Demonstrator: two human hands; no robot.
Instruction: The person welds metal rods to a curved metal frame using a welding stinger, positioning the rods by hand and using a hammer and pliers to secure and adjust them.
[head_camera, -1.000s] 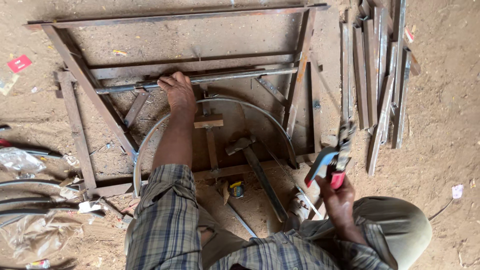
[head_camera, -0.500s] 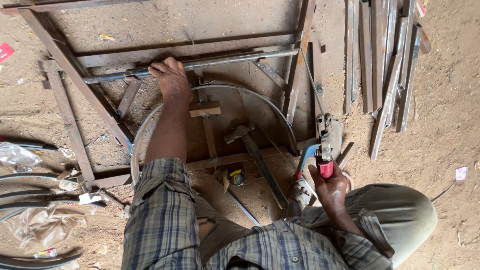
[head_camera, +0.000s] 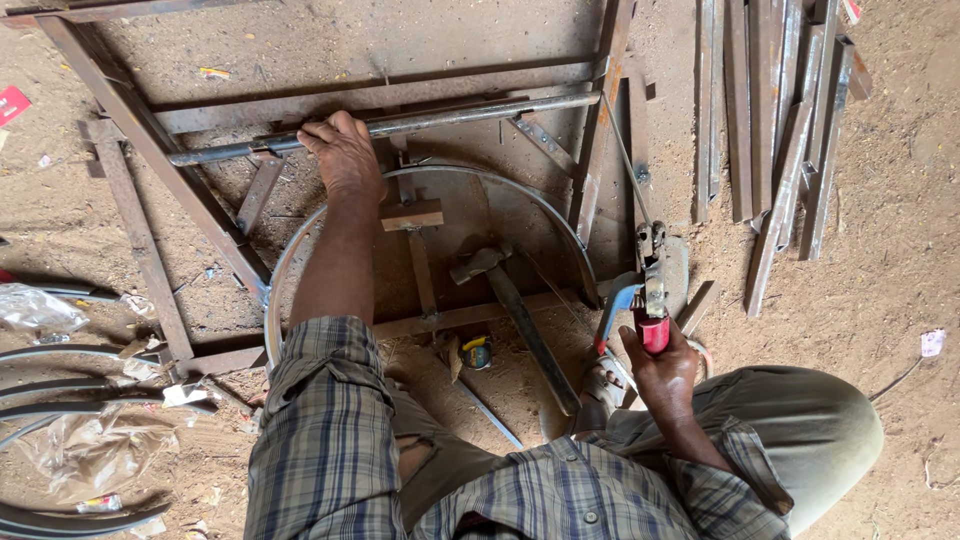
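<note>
Gripping a round steel bar (head_camera: 400, 127) across the rusty frame (head_camera: 150, 150), the left hand (head_camera: 342, 152) is closed over it. Hammer (head_camera: 515, 310) lies between. Right hand (head_camera: 660, 375) clasps a red-handled electrode holder (head_camera: 650, 290) beside the frame's right rail.

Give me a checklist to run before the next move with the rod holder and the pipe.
1. Left hand on pipe: ok, palm rests on it.
2. Right hand holding rod holder: ok, fingers wrap the red grip.
3. Rod seated in holder: ok, a thin rod runs up from it.
4. Rod tip at a joint: cannot tell.
5. Hammer out of the way: ok, it lies inside the hoop.
6. Eye protection: cannot tell, out of view.
</note>
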